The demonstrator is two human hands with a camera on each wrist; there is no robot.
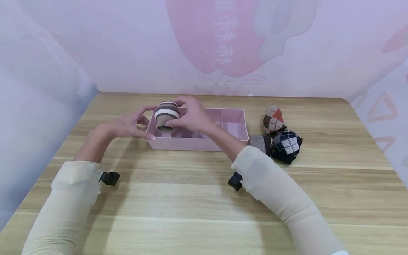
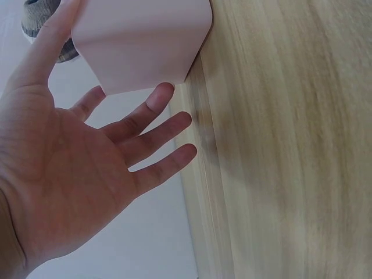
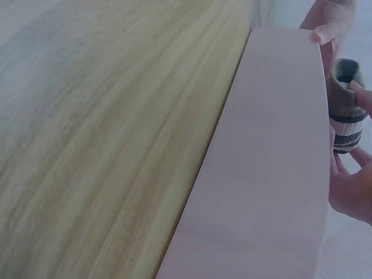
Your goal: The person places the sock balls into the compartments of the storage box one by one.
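Note:
My right hand [image 1: 191, 115] grips a rolled sock bundle [image 1: 166, 115], brown with white and dark stripes, just above the left end of a pink divided box [image 1: 197, 143]. The right wrist view shows the bundle [image 3: 347, 110] beyond the box's long wall [image 3: 267, 163], with my right fingers [image 3: 354, 186] curled round it. My left hand [image 1: 127, 125] is spread at the box's left end, fingers straight, and holds nothing. In the left wrist view the open palm [image 2: 87, 168] faces the box corner [image 2: 145, 40], and the thumb lies along its side.
Three more rolled socks lie right of the box: a red-and-brown argyle one [image 1: 273, 118], a grey one [image 1: 261, 142] and a dark argyle one [image 1: 288, 145]. The wooden table [image 1: 191, 198] is bounded by pale printed walls at the back and sides.

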